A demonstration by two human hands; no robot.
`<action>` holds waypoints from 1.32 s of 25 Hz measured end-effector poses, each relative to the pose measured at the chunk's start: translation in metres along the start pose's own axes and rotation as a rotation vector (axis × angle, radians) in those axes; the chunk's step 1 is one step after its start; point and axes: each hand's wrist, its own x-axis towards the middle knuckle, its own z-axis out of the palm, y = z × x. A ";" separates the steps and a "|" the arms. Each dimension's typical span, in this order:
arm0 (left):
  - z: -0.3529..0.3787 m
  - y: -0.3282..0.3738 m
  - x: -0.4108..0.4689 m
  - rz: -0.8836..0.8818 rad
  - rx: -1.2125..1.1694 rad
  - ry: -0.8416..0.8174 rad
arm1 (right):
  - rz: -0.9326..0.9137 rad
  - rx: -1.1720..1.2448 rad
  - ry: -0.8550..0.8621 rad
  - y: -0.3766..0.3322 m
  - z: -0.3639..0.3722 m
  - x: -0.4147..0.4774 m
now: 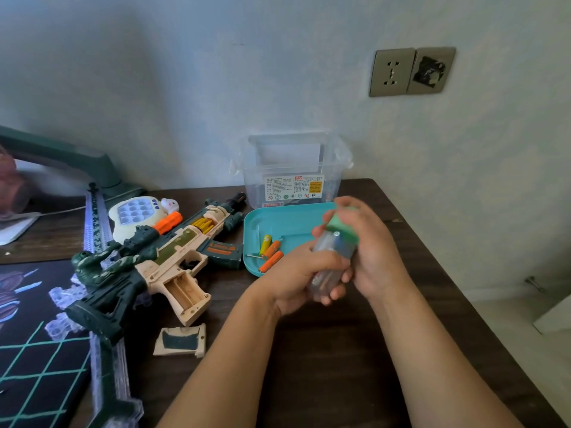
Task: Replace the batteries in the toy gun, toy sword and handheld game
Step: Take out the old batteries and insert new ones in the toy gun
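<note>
Both hands hold a small clear plastic case with a green lid (335, 251) above the dark table; batteries show faintly inside it. My left hand (304, 273) grips its lower body and my right hand (370, 248) wraps its upper end and lid. The toy gun (173, 257) lies on the left with its grip compartment open and empty. Its detached cover (180, 339) lies in front. The white handheld game (139, 211) sits behind the gun. The clear toy sword (99, 273) lies under the gun. Three loose batteries (270, 251) and a small screw lie in the teal tray (256, 223).
A clear storage box (293, 171) stands against the wall behind the tray. A dark mat with teal lines (37, 350) covers the table's left front. A green lamp base (92, 171) is at the back left. The table's right edge (463, 288) drops to the floor.
</note>
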 end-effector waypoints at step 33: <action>-0.005 0.020 0.076 0.037 0.213 0.820 | 0.217 -1.188 0.200 -0.016 -0.033 0.074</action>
